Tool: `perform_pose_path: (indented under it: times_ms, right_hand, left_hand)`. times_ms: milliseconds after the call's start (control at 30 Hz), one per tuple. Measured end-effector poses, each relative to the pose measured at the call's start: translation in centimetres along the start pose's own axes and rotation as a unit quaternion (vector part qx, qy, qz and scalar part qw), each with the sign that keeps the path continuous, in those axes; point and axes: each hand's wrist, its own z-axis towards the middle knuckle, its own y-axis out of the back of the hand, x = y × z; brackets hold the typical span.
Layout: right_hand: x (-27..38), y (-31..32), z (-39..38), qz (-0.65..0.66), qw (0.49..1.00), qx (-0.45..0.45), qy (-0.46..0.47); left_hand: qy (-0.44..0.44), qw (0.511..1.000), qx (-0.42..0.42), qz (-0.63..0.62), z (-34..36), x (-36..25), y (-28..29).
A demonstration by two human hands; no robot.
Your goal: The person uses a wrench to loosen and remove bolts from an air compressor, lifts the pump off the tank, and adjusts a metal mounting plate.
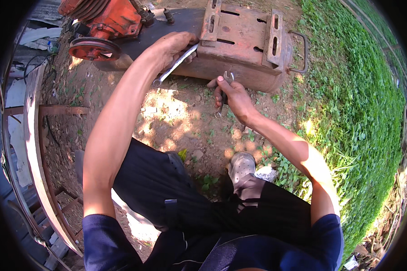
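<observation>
My left hand point(172, 45) is closed around a long silver wrench point(175, 65) with a rounded near end. Its fingertips are by the left bracket point(210, 25) of a rusty metal tank point(239, 67); the wrench's far end lies against or close to that bracket, and I cannot tell whether it is on a bolt. In front of the tank's near side, my right hand point(236, 100) grips a combination wrench point(228, 77). The open jaw points up past the thumb, and the ring end shows below the fingers. This second wrench is apart from the tank.
A red compressor pump point(117, 20) with a pulley point(95, 49) sits on the tank's left part. The tank has a slotted right bracket point(273, 38) and a bar handle point(303, 52). Wooden framing point(34, 117) stands left; grass point(362, 113) grows right. My shoe point(242, 167) is on dirt.
</observation>
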Motion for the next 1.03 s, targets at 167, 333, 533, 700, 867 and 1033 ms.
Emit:
perform_pose_path:
  times_ms: [167,333,533,700,867,1033]
  right_hand:
    - [0.4,1.1,-0.5,-0.005,1.0,0.0,0.002]
    - [0.7,2.4,-0.8,-0.023,1.0,-0.002,-0.007]
    - [1.2,2.7,-0.9,-0.004,1.0,-0.003,-0.006]
    - [0.2,2.8,-0.5,0.005,1.0,0.001,0.002]
    - [-0.2,2.5,-0.2,-0.007,1.0,0.006,-0.016]
    - [-0.5,2.1,-0.2,-0.003,1.0,0.012,-0.018]
  left_hand:
    - [-0.024,0.995,-0.059,0.073,0.1,0.1,-0.5]
    - [-0.025,0.995,-0.101,-0.005,-0.3,0.2,-1.1]
    - [-0.011,0.993,-0.079,-0.092,1.2,1.8,0.1]
    - [-0.022,0.966,-0.048,-0.252,0.4,1.7,0.0]
    - [-0.006,0.945,0.03,-0.326,-0.1,1.4,-0.5]
    - [0.017,0.953,0.1,-0.285,-0.1,0.8,0.3]
